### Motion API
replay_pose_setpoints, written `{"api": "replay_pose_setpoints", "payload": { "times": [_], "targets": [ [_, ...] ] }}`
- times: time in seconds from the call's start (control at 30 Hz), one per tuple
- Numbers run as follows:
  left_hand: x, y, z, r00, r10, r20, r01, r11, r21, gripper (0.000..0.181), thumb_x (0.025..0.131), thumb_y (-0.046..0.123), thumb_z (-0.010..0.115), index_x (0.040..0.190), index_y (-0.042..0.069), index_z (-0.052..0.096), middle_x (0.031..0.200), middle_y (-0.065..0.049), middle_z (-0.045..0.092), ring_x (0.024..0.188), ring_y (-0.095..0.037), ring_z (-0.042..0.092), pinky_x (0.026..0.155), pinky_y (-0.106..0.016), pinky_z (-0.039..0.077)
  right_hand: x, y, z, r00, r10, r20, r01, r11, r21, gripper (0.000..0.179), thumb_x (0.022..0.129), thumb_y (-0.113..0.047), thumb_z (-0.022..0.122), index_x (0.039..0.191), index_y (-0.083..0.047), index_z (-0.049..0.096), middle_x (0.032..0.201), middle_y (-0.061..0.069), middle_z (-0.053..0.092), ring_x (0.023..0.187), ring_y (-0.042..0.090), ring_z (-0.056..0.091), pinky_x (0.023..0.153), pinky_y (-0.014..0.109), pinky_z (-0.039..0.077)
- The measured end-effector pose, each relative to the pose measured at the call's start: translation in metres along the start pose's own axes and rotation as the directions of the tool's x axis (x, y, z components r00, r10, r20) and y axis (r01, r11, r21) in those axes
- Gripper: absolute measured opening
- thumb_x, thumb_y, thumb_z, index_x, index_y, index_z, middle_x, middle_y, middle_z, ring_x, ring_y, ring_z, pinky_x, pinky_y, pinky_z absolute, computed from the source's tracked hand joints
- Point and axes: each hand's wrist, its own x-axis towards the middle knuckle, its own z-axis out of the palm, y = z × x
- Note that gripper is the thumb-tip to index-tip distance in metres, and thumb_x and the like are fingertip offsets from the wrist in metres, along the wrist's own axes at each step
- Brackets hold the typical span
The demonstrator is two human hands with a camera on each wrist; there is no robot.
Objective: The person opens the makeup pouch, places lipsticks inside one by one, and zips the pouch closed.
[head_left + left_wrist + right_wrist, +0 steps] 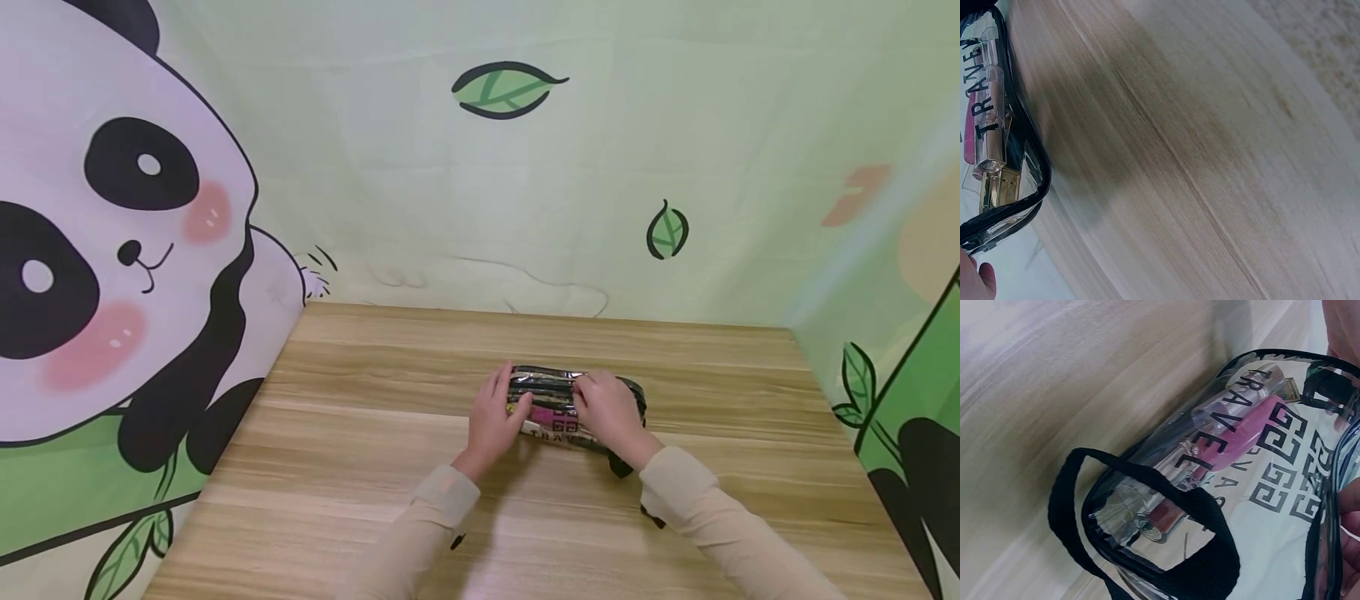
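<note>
A clear cosmetic bag with black trim and the word TRAVEL on its front stands on the wooden table. My left hand grips its left end, thumb in front and fingers toward the back. With bent fingers, my right hand pinches the top edge along the zipper. Through the clear wall in the right wrist view show several cosmetic tubes and a pink item. A gold-coloured piece appears inside in the left wrist view. The black strap loops out from the bag's right end.
The bag is on the far half of the wood-grain table. Right behind the table's back edge hangs a pale green cloth backdrop with a panda and leaves. A small dark thing shows beside my right sleeve.
</note>
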Motion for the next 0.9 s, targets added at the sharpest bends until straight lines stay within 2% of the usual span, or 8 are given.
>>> {"api": "replay_pose_setpoints", "payload": {
  "times": [0.2, 0.53, 0.73, 0.9],
  "targets": [
    [0.0000, 0.0004, -0.0004, 1.000, -0.003, 0.006, 0.003, 1.000, 0.003, 0.059, 0.088, 0.040, 0.044, 0.137, 0.009, 0.032, 0.135, -0.011, 0.041, 0.122, -0.027, 0.040, 0.100, -0.043, 0.035, -0.0029, 0.0014, 0.0019, 0.998, -0.011, -0.068, 0.009, 1.000, -0.023, 0.008, 0.074, -0.009, 0.061, 0.067, -0.008, 0.059, 0.063, 0.002, 0.053, 0.056, 0.015, 0.048, 0.046, 0.027, 0.042],
    [-0.0008, 0.0014, -0.0027, 0.999, -0.024, 0.024, 0.024, 1.000, -0.006, 0.060, 0.089, 0.041, 0.043, 0.138, 0.009, 0.030, 0.135, -0.011, 0.040, 0.123, -0.026, 0.039, 0.100, -0.043, 0.035, -0.0048, 0.0081, 0.0045, 0.988, 0.020, -0.151, -0.025, 0.999, -0.035, 0.009, 0.071, -0.010, 0.054, 0.062, -0.009, 0.054, 0.064, 0.004, 0.051, 0.061, 0.021, 0.046, 0.057, 0.033, 0.041],
    [-0.0009, -0.0001, -0.0028, 1.000, -0.011, 0.016, 0.011, 1.000, 0.013, 0.060, 0.088, 0.041, 0.043, 0.137, 0.008, 0.031, 0.133, -0.011, 0.041, 0.121, -0.026, 0.041, 0.099, -0.043, 0.036, -0.0054, 0.0070, 0.0037, 0.989, 0.096, -0.116, -0.096, 0.995, 0.011, 0.014, 0.068, -0.012, 0.054, 0.057, -0.013, 0.046, 0.067, 0.004, 0.047, 0.064, 0.021, 0.042, 0.059, 0.035, 0.038],
    [-0.0010, -0.0008, -0.0031, 1.000, 0.002, 0.019, -0.002, 1.000, 0.017, 0.060, 0.088, 0.042, 0.043, 0.138, 0.010, 0.030, 0.133, -0.011, 0.042, 0.122, -0.026, 0.041, 0.100, -0.042, 0.035, -0.0054, 0.0057, 0.0022, 0.980, 0.180, -0.083, -0.174, 0.982, 0.070, 0.015, 0.067, -0.013, 0.053, 0.056, -0.013, 0.043, 0.067, 0.003, 0.044, 0.064, 0.021, 0.039, 0.061, 0.036, 0.035]
  ]
}}
